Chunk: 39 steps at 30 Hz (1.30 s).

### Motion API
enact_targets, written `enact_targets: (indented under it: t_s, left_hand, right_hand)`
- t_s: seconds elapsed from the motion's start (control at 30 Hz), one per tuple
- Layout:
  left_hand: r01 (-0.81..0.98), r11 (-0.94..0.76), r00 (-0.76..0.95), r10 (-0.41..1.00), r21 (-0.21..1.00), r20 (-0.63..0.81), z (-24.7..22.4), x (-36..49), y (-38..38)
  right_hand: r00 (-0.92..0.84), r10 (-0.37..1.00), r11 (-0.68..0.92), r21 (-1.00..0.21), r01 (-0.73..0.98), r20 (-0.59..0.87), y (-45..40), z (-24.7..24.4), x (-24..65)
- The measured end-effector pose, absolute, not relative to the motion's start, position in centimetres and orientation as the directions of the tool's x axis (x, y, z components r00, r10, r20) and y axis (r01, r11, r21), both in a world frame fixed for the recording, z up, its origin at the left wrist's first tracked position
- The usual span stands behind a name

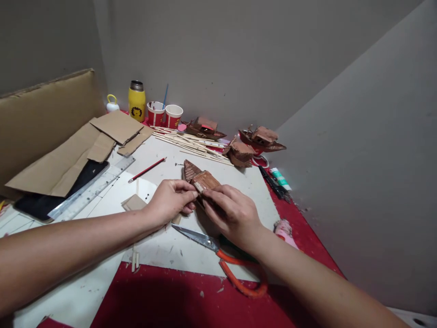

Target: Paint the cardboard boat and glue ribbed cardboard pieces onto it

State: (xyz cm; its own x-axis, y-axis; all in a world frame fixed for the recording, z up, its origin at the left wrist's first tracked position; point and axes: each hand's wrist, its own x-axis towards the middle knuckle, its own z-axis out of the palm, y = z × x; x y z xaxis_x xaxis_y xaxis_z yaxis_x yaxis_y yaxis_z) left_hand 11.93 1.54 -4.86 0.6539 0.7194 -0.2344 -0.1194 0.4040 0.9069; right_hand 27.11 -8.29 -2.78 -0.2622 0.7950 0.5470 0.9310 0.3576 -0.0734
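A small brown model boat (191, 170) with a ribbed deck and a curved cabin roof (209, 179) is between my hands, its pointed end facing away. My left hand (170, 200) is closed, thumb and fingertips pinched at the boat's near left side. From the right, my right hand (235, 212) is closed round the cabin side, fingertips by a pale strip along the roof's edge. The hull's near end is hidden under my fingers. Just below lie scissors (201, 239) with orange handles, partly under my right forearm.
Behind are thin wooden sticks (191, 145), two paper cups (173, 117), a yellow bottle (136, 102) and more model boats (262, 139). To the left lie cardboard pieces (64, 157), a clear ruler (92, 189) and a red pencil (147, 170). Grey walls (221, 59) enclose the table.
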Motion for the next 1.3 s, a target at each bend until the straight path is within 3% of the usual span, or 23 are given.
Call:
enact_targets:
  t_s: [1.1,1.3]
  left_hand:
    - [-0.094,0.419,0.671,0.697,0.903,-0.254,-4.91,12.25,1.27]
    - [-0.064,0.442,0.666,0.687,0.895,-0.291,-4.55,12.3,1.27]
  right_hand:
    - [-0.269,0.806,0.331,-0.026,0.943,0.527,-8.23,-2.48,27.07]
    - [-0.314,0.78,0.336,0.061,0.94,0.542,-8.2,-2.55,27.3]
